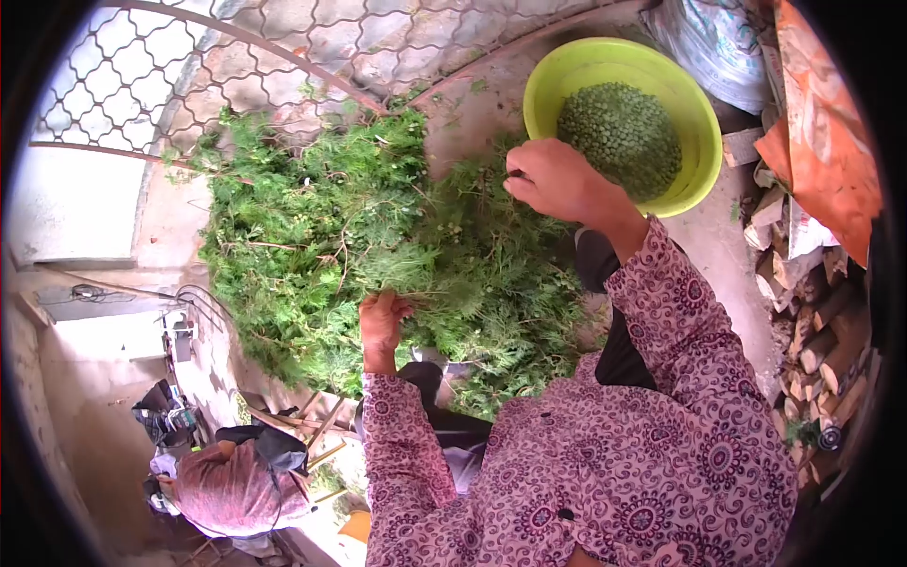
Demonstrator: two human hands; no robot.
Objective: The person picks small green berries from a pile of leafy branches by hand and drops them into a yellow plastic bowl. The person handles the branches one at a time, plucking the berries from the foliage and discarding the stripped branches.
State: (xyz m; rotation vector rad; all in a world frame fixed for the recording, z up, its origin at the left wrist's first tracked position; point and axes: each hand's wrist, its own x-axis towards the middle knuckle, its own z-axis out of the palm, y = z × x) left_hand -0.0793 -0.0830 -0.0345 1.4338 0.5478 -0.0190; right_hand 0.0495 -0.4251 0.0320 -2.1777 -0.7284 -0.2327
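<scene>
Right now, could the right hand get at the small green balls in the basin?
Probably yes: the right hand is by the rim of the open basin, and nothing seems to block the small green balls. Height above them is hard to judge.

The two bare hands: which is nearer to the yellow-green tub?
The right hand, by the tub; the left hand is farther away, at the leafy branches.

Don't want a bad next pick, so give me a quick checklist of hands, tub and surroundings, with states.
1. Left hand on the greenery: ok.
2. Right hand clear of the tub in this view: not ok, overlaps its near edge.
3. Right-hand contents known: cannot tell, fingers curled.
4. Tub has room above the small green pieces: ok.
5. Other person away from both hands: ok.
</scene>
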